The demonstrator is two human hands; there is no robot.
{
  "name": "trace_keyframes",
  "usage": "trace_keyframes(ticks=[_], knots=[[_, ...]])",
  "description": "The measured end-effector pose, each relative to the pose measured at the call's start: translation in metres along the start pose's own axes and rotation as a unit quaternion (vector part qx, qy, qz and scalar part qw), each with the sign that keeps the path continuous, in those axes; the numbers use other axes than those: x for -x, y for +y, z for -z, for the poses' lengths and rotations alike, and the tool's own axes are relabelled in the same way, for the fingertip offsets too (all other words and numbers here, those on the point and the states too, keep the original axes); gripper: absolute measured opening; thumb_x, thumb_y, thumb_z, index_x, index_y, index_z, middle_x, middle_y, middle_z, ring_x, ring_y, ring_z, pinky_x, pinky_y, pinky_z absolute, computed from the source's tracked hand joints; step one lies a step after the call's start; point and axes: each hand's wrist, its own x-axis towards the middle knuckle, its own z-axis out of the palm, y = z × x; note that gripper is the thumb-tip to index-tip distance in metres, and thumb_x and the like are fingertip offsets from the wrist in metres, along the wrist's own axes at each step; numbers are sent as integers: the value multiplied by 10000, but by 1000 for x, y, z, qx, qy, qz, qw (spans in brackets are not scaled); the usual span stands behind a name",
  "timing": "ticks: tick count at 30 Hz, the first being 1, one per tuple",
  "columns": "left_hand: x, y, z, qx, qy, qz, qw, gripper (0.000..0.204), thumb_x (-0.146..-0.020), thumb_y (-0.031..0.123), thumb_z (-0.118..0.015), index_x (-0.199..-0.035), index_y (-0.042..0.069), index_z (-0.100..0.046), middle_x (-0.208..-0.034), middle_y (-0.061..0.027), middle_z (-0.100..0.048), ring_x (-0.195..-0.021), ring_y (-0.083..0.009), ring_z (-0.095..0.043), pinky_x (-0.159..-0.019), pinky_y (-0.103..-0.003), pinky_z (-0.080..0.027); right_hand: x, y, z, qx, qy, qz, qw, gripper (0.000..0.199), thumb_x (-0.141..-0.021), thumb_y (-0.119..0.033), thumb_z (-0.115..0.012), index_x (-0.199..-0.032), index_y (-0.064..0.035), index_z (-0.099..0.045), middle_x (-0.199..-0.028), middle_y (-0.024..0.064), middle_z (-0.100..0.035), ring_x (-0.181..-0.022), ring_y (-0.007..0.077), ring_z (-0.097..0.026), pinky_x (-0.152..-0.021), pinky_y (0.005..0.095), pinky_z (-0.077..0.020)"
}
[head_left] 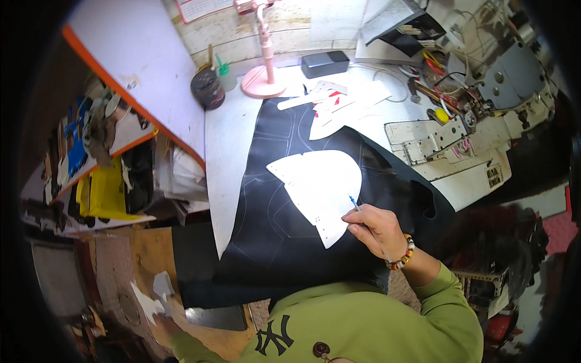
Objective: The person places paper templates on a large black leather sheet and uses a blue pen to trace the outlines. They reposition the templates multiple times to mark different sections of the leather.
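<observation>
A white curved pattern piece (324, 187) with small punched holes lies on a black sheet of leather-like material (260, 242) marked with faint drawn outlines. My right hand (378, 228) is closed round a thin pen (354, 204), whose blue end points away over the pattern piece. Its fingertips are at the piece's right edge. Down at the lower left, my left hand (164, 325) reaches beside white cut pieces (147, 302) near a wooden board. That hand is dim and blurred, so I cannot make out its fingers or whether it grips a piece.
More white pattern pieces (339, 109) lie at the far side of the white table. A pink lamp stand (264, 85), a dark jar (207, 89) and a black box (325, 63) stand behind. A sewing machine (508, 91) is at right, an orange-edged shelf (136, 78) at left.
</observation>
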Motion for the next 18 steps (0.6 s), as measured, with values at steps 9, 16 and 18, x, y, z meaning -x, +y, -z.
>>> trace_keyframes(ticks=[9, 16, 18], knots=[[-4, -17, -30, -48, 1, 38, 998, 459, -925, 138, -602, -1334, -26, -472, -1280, -195, -564, -1143, -319, -572, -974, -442, -471, -9, 9, 12, 75, 4, 1, 997, 105, -834, -54, -713, -920, -42, -655, -771, 91, -617, -625, 257, -614, -567, 326, -483], [40, 33, -38, -18, 60, -18, 998, 409, -940, 172, -586, -1285, -32, -506, -1251, -196, -575, -1149, -324, -563, -973, -443, -459, -56, 19, 52, 193, 13, 80, 978, 143, -815, -81, -731, -920, -60, -636, -768, 88, -615, -619, 260, -616, -555, 332, -486], [63, 68, -56, 7, 88, -89, 992, 397, -944, 182, -581, -1272, -34, -516, -1243, -196, -578, -1151, -325, -560, -972, -443, -456, -78, 35, 68, 252, 20, 76, 965, 143, -832, -129, -726, -925, -63, -641, -801, 96, -643, -653, 275, -640, -572, 352, -499]])
